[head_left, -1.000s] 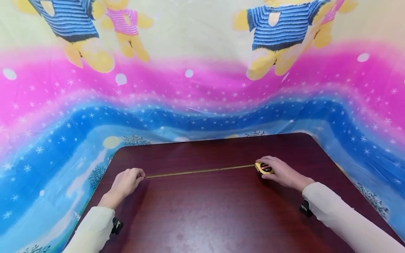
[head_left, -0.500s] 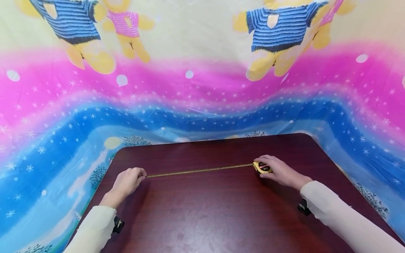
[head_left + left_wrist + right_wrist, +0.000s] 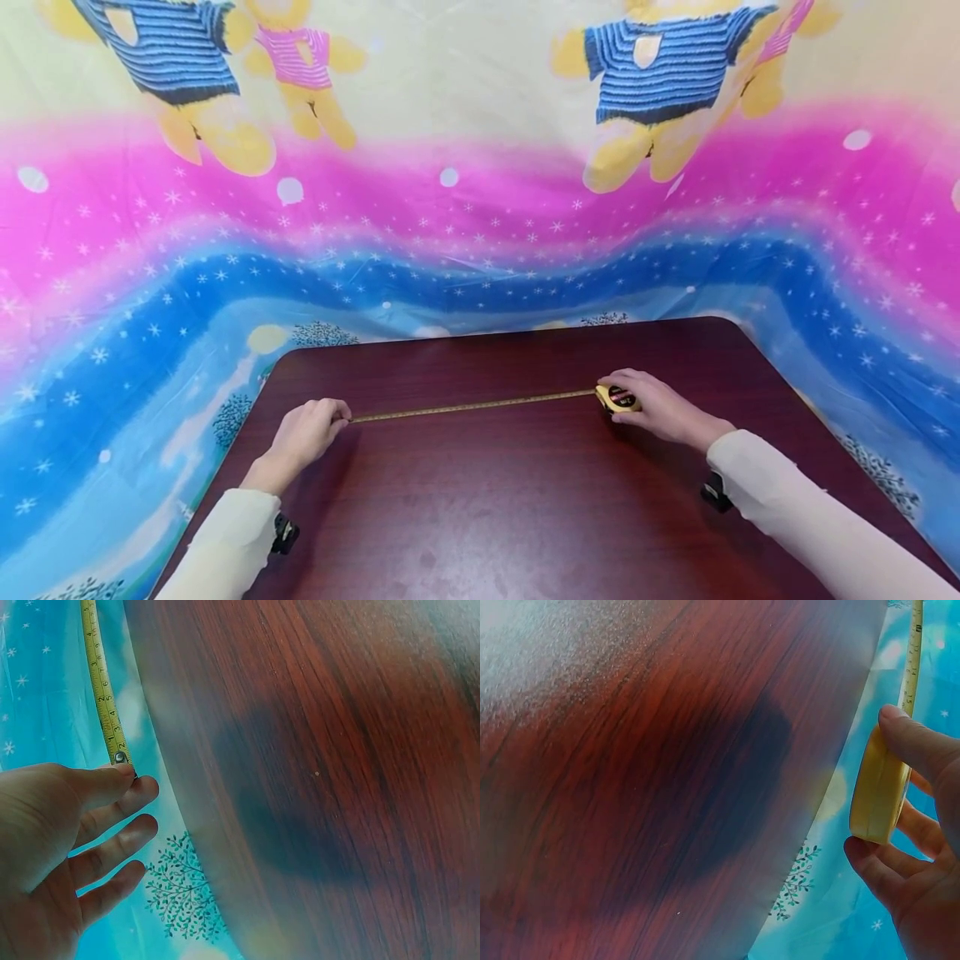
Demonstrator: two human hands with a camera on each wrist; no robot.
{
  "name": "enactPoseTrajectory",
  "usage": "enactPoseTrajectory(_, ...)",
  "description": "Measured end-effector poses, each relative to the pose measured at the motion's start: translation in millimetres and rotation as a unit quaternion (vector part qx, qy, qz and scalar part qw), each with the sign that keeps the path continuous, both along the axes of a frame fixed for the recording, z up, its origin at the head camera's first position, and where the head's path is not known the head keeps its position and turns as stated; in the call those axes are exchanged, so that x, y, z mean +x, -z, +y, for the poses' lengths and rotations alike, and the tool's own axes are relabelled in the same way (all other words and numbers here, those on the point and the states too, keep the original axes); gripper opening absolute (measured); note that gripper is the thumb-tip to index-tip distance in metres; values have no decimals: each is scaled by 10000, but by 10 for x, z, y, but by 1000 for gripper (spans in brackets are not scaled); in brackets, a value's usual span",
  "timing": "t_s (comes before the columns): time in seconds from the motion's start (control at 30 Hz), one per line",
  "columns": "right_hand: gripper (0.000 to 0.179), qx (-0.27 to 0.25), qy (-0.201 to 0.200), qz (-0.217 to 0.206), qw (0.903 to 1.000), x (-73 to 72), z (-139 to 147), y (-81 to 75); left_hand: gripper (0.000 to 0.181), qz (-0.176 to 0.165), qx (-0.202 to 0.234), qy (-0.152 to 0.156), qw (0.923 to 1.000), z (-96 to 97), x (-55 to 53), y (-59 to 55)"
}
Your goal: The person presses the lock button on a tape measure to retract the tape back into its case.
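A yellow and black tape measure [image 3: 618,399] sits in my right hand [image 3: 663,408], gripped between thumb and fingers above the table. From its case a yellow blade [image 3: 472,407] runs out straight to the left, raised over the tabletop. My left hand [image 3: 303,437] pinches the blade's end between thumb and forefinger. In the left wrist view the metal end hook [image 3: 120,757] shows at the thumb tip, and the other fingers are spread below it. The right wrist view shows the case [image 3: 880,787] edge-on, with the thumb on top near where the blade comes out.
A dark red wood-grain table [image 3: 465,500] with rounded corners lies beneath both hands. Behind it and at both sides hangs a printed cloth [image 3: 480,208] with bears and snowflakes. A black wrist device [image 3: 285,533] shows at the left sleeve, another [image 3: 716,492] at the right.
My right hand with the tape measure has shifted slightly left, and my left hand slightly right. The stretch of blade between them is a little shorter.
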State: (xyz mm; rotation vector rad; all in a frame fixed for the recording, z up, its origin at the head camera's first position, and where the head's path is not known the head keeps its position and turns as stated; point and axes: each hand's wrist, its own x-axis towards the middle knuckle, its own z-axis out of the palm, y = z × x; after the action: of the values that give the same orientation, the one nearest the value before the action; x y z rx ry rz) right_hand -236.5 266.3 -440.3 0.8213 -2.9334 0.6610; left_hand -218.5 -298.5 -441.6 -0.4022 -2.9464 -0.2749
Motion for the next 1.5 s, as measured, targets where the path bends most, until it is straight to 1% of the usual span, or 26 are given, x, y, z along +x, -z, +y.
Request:
enactPoseTrajectory(0.2, 57, 28, 38, -83, 10000, 0, 10, 0, 5, 8, -33, 35, 10000, 51, -11, -18)
enactPoseTrajectory(0.63, 58, 14, 59, -136, 9999, -28, -23, 4, 5, -110, -73, 36, 9999, 107, -30, -55)
enactPoseTrajectory(0.8, 57, 20, 35, -145, 9999, -34, -25, 4, 5, -139, -72, 40, 9999, 128, -40, -40)
enactPoseTrajectory(0.97, 57, 45, 56, -198, 9998, -23, -20, 11, 5, -96, -49, 69, 9999, 145, -44, -21)
enactPoseTrajectory(1.33, 57, 50, 57, -230, 9997, -17, -69, 21, 5, -95, -32, 91, 9999, 180, -45, -16)
enactPoseTrajectory(1.5, 57, 31, 23, -233, 9997, -27, -89, 20, 5, -159, -5, 89, 9998, 202, -52, -18)
